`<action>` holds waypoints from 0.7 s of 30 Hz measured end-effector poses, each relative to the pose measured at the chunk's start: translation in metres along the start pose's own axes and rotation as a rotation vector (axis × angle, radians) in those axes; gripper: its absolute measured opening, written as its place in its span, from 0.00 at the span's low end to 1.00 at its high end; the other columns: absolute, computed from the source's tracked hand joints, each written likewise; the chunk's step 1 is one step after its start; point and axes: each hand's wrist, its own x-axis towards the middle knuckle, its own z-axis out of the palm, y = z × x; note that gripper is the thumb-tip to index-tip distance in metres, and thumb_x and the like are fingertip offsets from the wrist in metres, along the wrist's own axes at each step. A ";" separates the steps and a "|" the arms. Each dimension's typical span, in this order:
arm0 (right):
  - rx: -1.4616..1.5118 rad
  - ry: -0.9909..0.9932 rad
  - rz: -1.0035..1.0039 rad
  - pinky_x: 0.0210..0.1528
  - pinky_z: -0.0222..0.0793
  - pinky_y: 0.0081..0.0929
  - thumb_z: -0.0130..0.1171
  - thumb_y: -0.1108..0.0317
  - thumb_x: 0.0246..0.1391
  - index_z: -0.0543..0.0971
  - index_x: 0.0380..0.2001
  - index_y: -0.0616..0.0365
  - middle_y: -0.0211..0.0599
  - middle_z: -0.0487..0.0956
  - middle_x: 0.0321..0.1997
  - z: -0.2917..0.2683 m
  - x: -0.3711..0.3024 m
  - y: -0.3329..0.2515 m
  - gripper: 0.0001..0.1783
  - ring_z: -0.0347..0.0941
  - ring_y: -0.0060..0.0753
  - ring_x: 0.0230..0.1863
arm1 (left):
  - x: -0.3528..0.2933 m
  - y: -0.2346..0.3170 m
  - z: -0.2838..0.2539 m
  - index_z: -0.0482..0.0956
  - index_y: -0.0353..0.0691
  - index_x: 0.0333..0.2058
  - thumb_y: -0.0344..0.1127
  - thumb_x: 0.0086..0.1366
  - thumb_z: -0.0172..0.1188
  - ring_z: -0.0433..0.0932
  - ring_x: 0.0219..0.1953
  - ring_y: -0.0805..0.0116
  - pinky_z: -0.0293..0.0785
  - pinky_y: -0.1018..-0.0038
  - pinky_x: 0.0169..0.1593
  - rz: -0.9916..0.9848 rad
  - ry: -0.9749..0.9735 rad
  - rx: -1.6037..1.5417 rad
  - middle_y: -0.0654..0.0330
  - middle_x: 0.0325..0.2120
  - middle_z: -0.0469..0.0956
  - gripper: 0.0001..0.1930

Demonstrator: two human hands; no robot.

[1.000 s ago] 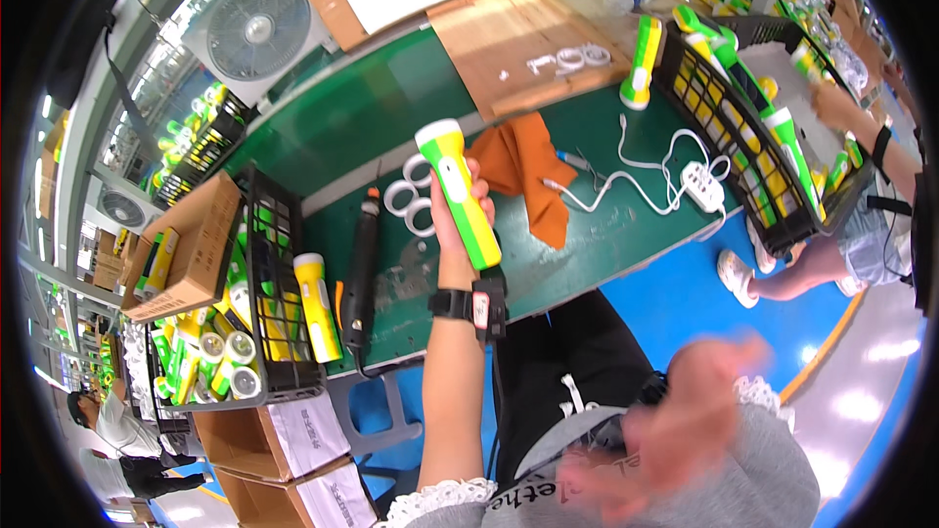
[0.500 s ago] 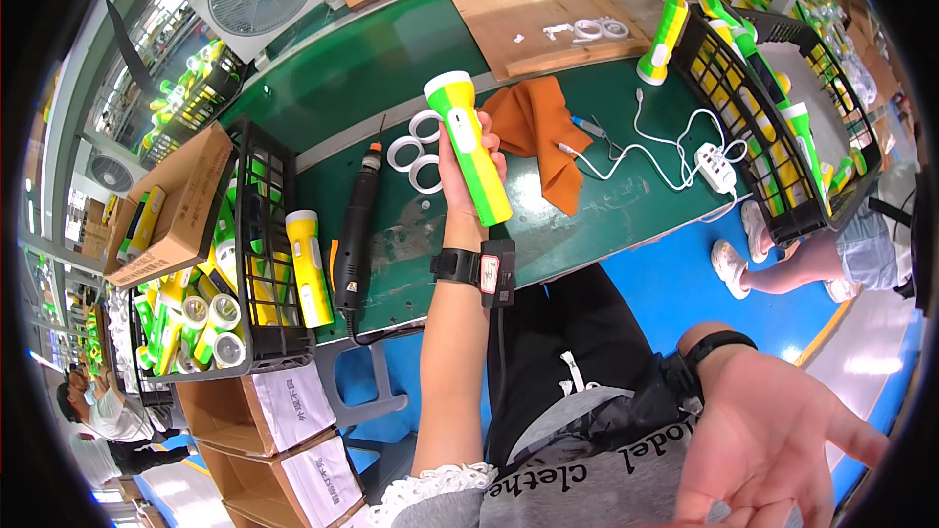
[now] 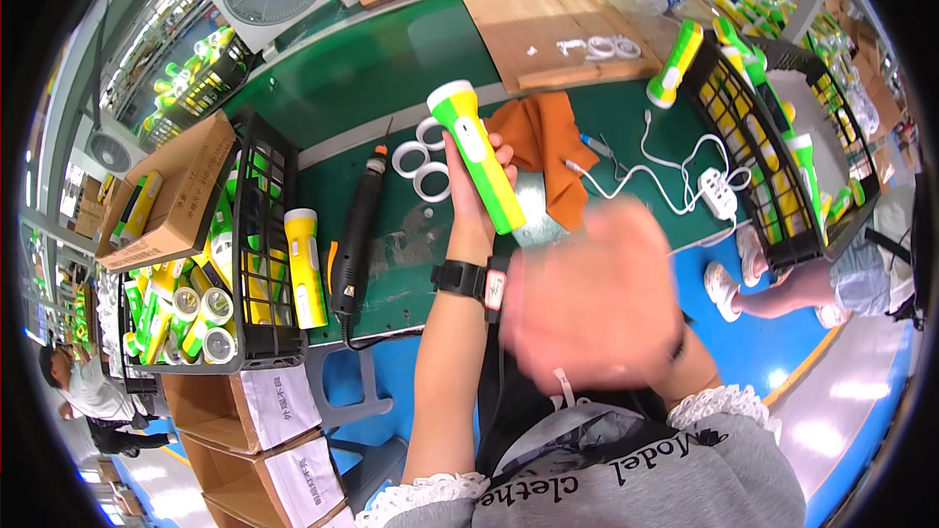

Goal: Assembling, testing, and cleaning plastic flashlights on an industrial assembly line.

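Over the table's middle my left hand (image 3: 467, 194) is closed around a yellow and green flashlight (image 3: 479, 158), its white head pointing away and tilted left. My right hand (image 3: 595, 301) is raised in front of my body, to the right of the left wrist; motion smears its fingers. A rust-orange cloth (image 3: 536, 127) lies just beyond the flashlight. Several white rings (image 3: 430, 182) rest to the left of it. A black electric screwdriver (image 3: 360, 225) with an orange collar lies farther left, next to another flashlight (image 3: 304, 279).
A black crate (image 3: 269, 344) of flashlights sits at the left, a cardboard box (image 3: 196, 205) on top. Another crate (image 3: 729, 127) stands at the right, with a flashlight (image 3: 675, 64) beside it. White cables run to a power strip (image 3: 719, 194). A wooden board (image 3: 528, 24) lies behind.
My right hand has swung from the lower right, palm up, to the middle near my left wrist. The flashlight stays in my left hand, slightly lower and farther right.
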 end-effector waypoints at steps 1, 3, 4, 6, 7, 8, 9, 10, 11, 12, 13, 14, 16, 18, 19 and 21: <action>-0.018 0.178 0.152 0.28 0.63 0.30 0.70 0.61 0.22 0.70 0.25 0.55 0.34 0.71 0.27 0.030 -0.004 0.025 0.23 0.67 0.41 0.26 | 0.002 0.001 -0.004 0.68 0.47 0.36 0.63 0.60 0.42 0.68 0.23 0.73 0.66 0.79 0.23 0.039 0.027 0.016 0.65 0.26 0.70 0.24; 0.080 -0.037 0.609 0.32 0.65 0.32 0.70 0.57 0.24 0.69 0.36 0.57 0.35 0.71 0.37 0.057 -0.026 0.049 0.32 0.70 0.41 0.33 | -0.002 0.000 -0.006 0.69 0.44 0.33 0.65 0.59 0.41 0.68 0.23 0.73 0.67 0.79 0.25 0.093 0.005 0.094 0.64 0.24 0.70 0.27; 0.103 -0.035 0.631 0.33 0.66 0.32 0.70 0.56 0.26 0.68 0.36 0.56 0.36 0.71 0.36 0.068 -0.041 0.057 0.32 0.71 0.41 0.36 | -0.002 -0.003 -0.004 0.69 0.43 0.32 0.66 0.59 0.40 0.68 0.23 0.72 0.68 0.78 0.26 0.068 -0.065 0.119 0.63 0.23 0.70 0.28; 0.074 0.009 0.751 0.29 0.67 0.32 0.69 0.57 0.29 0.68 0.32 0.57 0.37 0.71 0.32 0.097 -0.067 0.063 0.27 0.72 0.42 0.32 | -0.005 -0.009 0.004 0.69 0.41 0.31 0.68 0.58 0.39 0.69 0.24 0.72 0.69 0.78 0.29 0.062 0.032 0.121 0.63 0.22 0.69 0.31; 0.044 0.058 0.760 0.28 0.67 0.32 0.69 0.59 0.30 0.67 0.30 0.57 0.38 0.71 0.29 0.107 -0.076 0.063 0.25 0.71 0.43 0.29 | -0.008 -0.014 0.007 0.69 0.41 0.31 0.67 0.58 0.39 0.69 0.25 0.71 0.70 0.77 0.31 0.060 0.025 0.114 0.63 0.22 0.69 0.31; 0.016 0.110 0.770 0.26 0.67 0.32 0.68 0.60 0.32 0.67 0.28 0.57 0.38 0.70 0.26 0.111 -0.081 0.061 0.23 0.71 0.44 0.26 | -0.013 -0.019 0.012 0.69 0.41 0.31 0.66 0.59 0.40 0.70 0.26 0.71 0.70 0.77 0.32 0.057 0.020 0.108 0.63 0.23 0.69 0.30; 0.008 0.201 0.731 0.23 0.63 0.29 0.67 0.63 0.31 0.65 0.24 0.57 0.36 0.68 0.21 0.114 -0.082 0.059 0.21 0.67 0.37 0.22 | -0.018 -0.025 0.017 0.62 0.46 0.44 0.63 0.59 0.44 0.69 0.29 0.72 0.69 0.75 0.39 0.035 -0.091 0.155 0.63 0.25 0.66 0.27; 0.001 0.292 0.694 0.21 0.60 0.25 0.66 0.66 0.30 0.64 0.20 0.56 0.34 0.65 0.16 0.116 -0.082 0.060 0.20 0.64 0.31 0.17 | -0.021 -0.031 0.019 0.55 0.50 0.57 0.60 0.59 0.47 0.67 0.32 0.73 0.68 0.73 0.45 0.010 -0.200 0.204 0.64 0.28 0.64 0.32; -0.050 0.352 0.601 0.19 0.59 0.24 0.68 0.64 0.29 0.63 0.19 0.56 0.32 0.63 0.13 0.118 -0.081 0.063 0.21 0.61 0.29 0.15 | -0.023 -0.032 0.018 0.40 0.59 0.62 0.52 0.59 0.52 0.65 0.34 0.73 0.63 0.68 0.51 -0.053 -0.313 0.172 0.64 0.29 0.62 0.38; -0.053 0.352 0.598 0.19 0.59 0.24 0.68 0.64 0.29 0.63 0.19 0.56 0.32 0.63 0.13 0.118 -0.080 0.064 0.21 0.61 0.29 0.15 | -0.023 -0.032 0.016 0.40 0.59 0.62 0.52 0.59 0.52 0.65 0.34 0.73 0.63 0.68 0.51 -0.053 -0.317 0.170 0.64 0.29 0.62 0.38; -0.049 0.367 0.604 0.18 0.58 0.23 0.68 0.63 0.28 0.63 0.18 0.56 0.31 0.62 0.12 0.119 -0.080 0.062 0.22 0.59 0.27 0.13 | -0.023 -0.031 0.014 0.40 0.60 0.62 0.50 0.58 0.53 0.65 0.33 0.73 0.63 0.69 0.52 -0.076 -0.367 0.166 0.64 0.29 0.62 0.39; -0.045 0.379 0.616 0.17 0.57 0.23 0.69 0.63 0.27 0.63 0.18 0.56 0.30 0.61 0.11 0.117 -0.080 0.060 0.22 0.58 0.26 0.12 | -0.024 -0.032 0.016 0.41 0.60 0.62 0.47 0.56 0.55 0.64 0.32 0.73 0.62 0.69 0.52 -0.103 -0.413 0.159 0.65 0.29 0.61 0.39; -0.073 0.364 0.641 0.16 0.56 0.21 0.70 0.62 0.26 0.63 0.16 0.56 0.30 0.61 0.11 0.114 -0.080 0.061 0.23 0.57 0.24 0.11 | -0.023 -0.033 0.020 0.39 0.61 0.62 0.46 0.55 0.56 0.63 0.31 0.74 0.62 0.69 0.53 -0.127 -0.371 0.133 0.65 0.29 0.60 0.42; -0.037 0.327 0.710 0.16 0.55 0.21 0.70 0.61 0.26 0.63 0.15 0.56 0.32 0.62 0.11 0.113 -0.077 0.064 0.23 0.58 0.23 0.11 | -0.020 -0.031 0.027 0.38 0.61 0.62 0.45 0.55 0.57 0.64 0.31 0.75 0.61 0.70 0.54 -0.072 -0.431 0.087 0.65 0.28 0.60 0.42; -0.050 0.327 0.676 0.16 0.57 0.22 0.69 0.61 0.27 0.64 0.14 0.57 0.34 0.64 0.11 0.113 -0.078 0.063 0.22 0.60 0.25 0.11 | -0.019 -0.031 0.024 0.39 0.61 0.62 0.46 0.55 0.58 0.64 0.30 0.76 0.60 0.70 0.56 -0.064 -0.456 0.106 0.66 0.27 0.60 0.42; -0.062 0.302 0.652 0.16 0.59 0.25 0.69 0.59 0.29 0.65 0.15 0.57 0.34 0.66 0.13 0.115 -0.082 0.067 0.22 0.63 0.30 0.13 | -0.019 -0.031 0.020 0.42 0.60 0.62 0.47 0.55 0.58 0.64 0.30 0.77 0.60 0.70 0.56 -0.040 -0.413 0.151 0.67 0.26 0.60 0.41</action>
